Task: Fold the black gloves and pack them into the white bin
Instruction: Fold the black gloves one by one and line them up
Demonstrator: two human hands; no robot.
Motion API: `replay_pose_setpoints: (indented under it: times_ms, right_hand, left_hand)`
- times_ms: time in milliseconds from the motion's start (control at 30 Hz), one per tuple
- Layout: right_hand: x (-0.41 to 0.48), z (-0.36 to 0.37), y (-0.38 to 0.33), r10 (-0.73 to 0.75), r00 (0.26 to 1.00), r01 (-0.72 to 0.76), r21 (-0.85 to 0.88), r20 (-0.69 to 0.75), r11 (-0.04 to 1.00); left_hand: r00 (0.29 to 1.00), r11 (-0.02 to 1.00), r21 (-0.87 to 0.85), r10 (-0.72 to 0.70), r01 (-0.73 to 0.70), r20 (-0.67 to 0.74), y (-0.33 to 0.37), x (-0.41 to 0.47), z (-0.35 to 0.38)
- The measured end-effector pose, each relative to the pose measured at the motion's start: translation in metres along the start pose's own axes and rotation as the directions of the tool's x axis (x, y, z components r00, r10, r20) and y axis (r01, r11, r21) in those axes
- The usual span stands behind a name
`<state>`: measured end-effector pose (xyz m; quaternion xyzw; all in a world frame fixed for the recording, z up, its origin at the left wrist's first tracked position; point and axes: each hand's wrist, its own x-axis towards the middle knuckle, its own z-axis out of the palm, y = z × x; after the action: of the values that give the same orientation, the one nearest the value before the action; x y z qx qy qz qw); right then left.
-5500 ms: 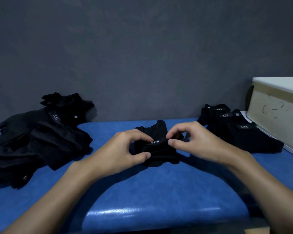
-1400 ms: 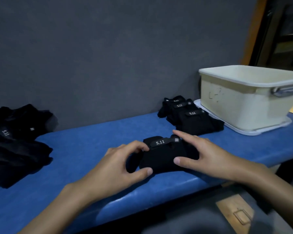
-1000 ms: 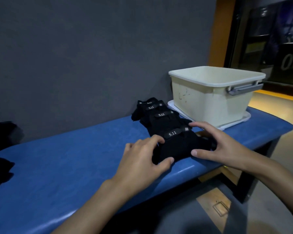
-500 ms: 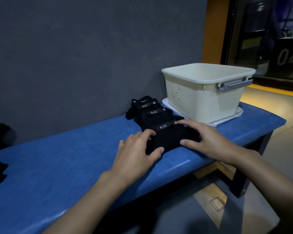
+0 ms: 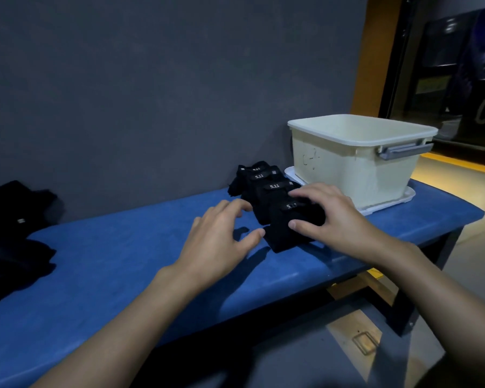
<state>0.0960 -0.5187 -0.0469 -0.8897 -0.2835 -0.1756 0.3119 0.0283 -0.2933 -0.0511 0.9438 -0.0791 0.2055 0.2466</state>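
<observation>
At the left edge of the tabletop, a loose heap of unfolded black gloves waits its turn. Further along, near the front edge, the left hand hovers with its fingers relaxed and spread. It holds nothing, and its thumb is just beside the folded glove. That bundle sits at the near end of a row of folded gloves running back toward the rear edge. The right hand is curled over it, fingers across the top and thumb against its near side. At the right end the white bin stands on a white tray; from here I can't see inside it. The glove looks to me to be getting lined up with the row. I'd keep the grip snug so the fold doesn't spring open, butt it squarely against its neighbour, and let go only once it lies flat.
</observation>
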Motion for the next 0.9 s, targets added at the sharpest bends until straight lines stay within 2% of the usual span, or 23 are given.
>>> replay_pose_setpoints:
  times_ms: [233, 500, 733, 833, 900]
  right_hand:
    - [0.034, 0.039, -0.06, -0.134, 0.989, 0.128, 0.096, 0.064, 0.987]
    - [0.073, 0.126, -0.155, -0.312, 0.93, 0.258, 0.257, 0.197, 0.931]
    - [0.102, 0.203, -0.244, -0.413, 0.849, 0.272, 0.396, 0.33, 0.877]
    - [0.111, 0.229, -0.278, -0.424, 0.83, 0.256, 0.429, 0.361, 0.866]
    - [0.116, 0.246, -0.295, -0.414, 0.828, 0.225, 0.451, 0.379, 0.864]
  left_hand:
    - [0.992, 0.995, 0.041, -0.092, 0.096, -0.09, -0.051, -0.023, -0.056]
    - [0.953, 0.948, 0.2, -0.199, 0.247, -0.23, -0.134, -0.075, -0.141]
    - [0.883, 0.79, 0.453, -0.227, 0.414, -0.41, -0.204, -0.121, -0.206]
    - [0.864, 0.721, 0.492, -0.318, 0.488, -0.39, -0.226, -0.134, -0.221]
    - [0.854, 0.721, 0.463, -0.389, 0.515, -0.345, -0.235, -0.14, -0.223]
